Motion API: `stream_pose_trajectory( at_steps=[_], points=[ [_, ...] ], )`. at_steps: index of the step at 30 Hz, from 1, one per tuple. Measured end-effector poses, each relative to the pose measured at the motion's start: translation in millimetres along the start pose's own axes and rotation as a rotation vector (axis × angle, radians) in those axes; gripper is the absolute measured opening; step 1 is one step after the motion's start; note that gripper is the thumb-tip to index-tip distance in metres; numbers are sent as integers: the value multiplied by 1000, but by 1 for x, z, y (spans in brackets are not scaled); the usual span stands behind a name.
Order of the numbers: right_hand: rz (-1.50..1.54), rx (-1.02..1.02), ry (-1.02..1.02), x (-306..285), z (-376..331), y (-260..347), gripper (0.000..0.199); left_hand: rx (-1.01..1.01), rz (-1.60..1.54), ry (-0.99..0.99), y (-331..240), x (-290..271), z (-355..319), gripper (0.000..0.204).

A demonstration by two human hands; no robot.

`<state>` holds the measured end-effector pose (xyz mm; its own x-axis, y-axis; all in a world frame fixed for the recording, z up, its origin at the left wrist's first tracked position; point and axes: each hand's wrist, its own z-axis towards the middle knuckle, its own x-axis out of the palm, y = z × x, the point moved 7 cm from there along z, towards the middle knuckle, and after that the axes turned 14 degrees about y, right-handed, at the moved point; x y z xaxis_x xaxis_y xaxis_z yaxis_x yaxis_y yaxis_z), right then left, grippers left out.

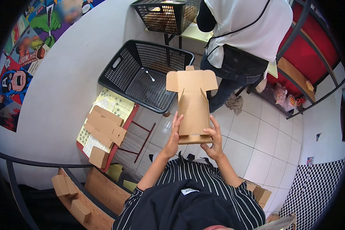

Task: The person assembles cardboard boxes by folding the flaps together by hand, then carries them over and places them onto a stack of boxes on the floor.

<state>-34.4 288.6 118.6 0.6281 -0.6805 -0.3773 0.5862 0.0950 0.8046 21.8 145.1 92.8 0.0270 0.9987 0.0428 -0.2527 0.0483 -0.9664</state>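
Over white floor tiles (257,134), both hands (195,140) pinching a cardboard box blank (192,103), black basket (142,73) beyond, curved grey wall (65,88) left.

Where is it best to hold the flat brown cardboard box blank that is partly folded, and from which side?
Hold the flat brown cardboard box blank at its lower end, from both long sides, where the left hand and right hand now grip it. There the panel is narrow with folded-up walls, while the top flaps spread wide and loose, probably giving poor hold.
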Motion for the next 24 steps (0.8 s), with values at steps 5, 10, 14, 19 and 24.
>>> stream_pose_trajectory(
  at_steps=[5, 10, 14, 19, 24],
  points=[
    [201, 27, -218, 2, -13, -7, 30, 257, 175, 0, -23, 18, -1, 73],
    [212, 34, -278, 1, -11, 5, 26, 254, 267, -113, -6, 21, -5, 60],
    [200, 50, -347, 6, -13, 8, 47, 323, 392, -132, -11, 21, -12, 60],
    [484, 171, -389, 14, -6, 0, 59, 440, 223, -227, -25, 17, -17, 69],
    [436, 243, -352, 23, -10, -15, 55, 170, 70, -400, -10, 8, -24, 68]
  ],
)
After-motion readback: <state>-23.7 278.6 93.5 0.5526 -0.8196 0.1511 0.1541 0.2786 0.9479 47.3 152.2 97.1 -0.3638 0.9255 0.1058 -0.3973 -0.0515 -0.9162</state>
